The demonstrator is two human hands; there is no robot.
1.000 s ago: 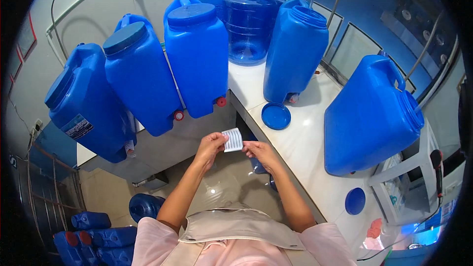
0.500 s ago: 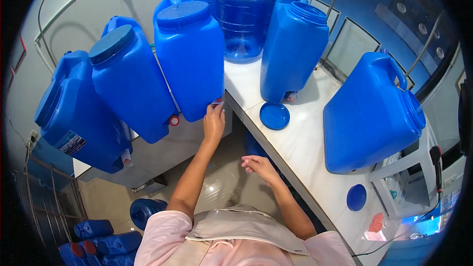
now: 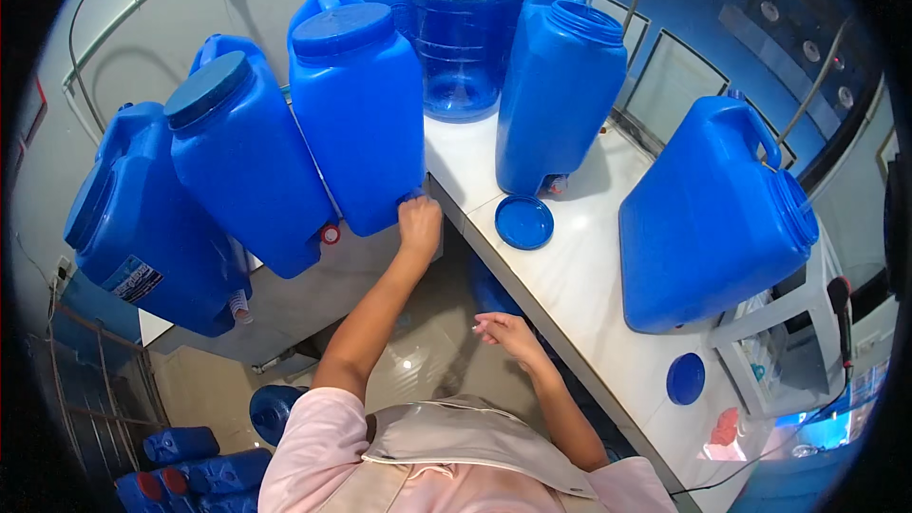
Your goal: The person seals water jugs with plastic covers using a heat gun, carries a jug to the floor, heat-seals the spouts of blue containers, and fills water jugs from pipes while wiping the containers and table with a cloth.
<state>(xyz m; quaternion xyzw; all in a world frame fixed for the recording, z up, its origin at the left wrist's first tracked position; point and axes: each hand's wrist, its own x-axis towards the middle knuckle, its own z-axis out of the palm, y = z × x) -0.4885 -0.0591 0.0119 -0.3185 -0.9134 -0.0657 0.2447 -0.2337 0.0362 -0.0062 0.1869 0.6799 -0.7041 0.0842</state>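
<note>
A tall blue water jug [image 3: 356,123] with a closed round lid stands on the left counter. My left hand [image 3: 419,225] is closed at its lower right corner, where the tap sits, and the fingers cover the tap. A little clear film may show beside the fingers. My right hand [image 3: 510,334] hovers lower, in front of the right counter's edge, its fingertips pinched on a small white scrap [image 3: 477,327]. Left of the jug stand a second capped blue jug [image 3: 247,166], with a red-ringed tap [image 3: 330,234], and a third jug [image 3: 152,218] with a wrapped tap [image 3: 239,307].
On the right counter [image 3: 579,313] stand an open blue jug [image 3: 560,100] and another jug [image 3: 712,218] under a thin hose. Two loose blue lids [image 3: 524,221] [image 3: 685,379] lie there, near a white stool [image 3: 788,342] and heat gun [image 3: 841,313]. Round bottles [image 3: 461,43] stand behind.
My left hand has turned and closed over the jug's tap, hiding the red part that showed before. My right hand has shifted slightly down and right; the white scrap now shows in it.
</note>
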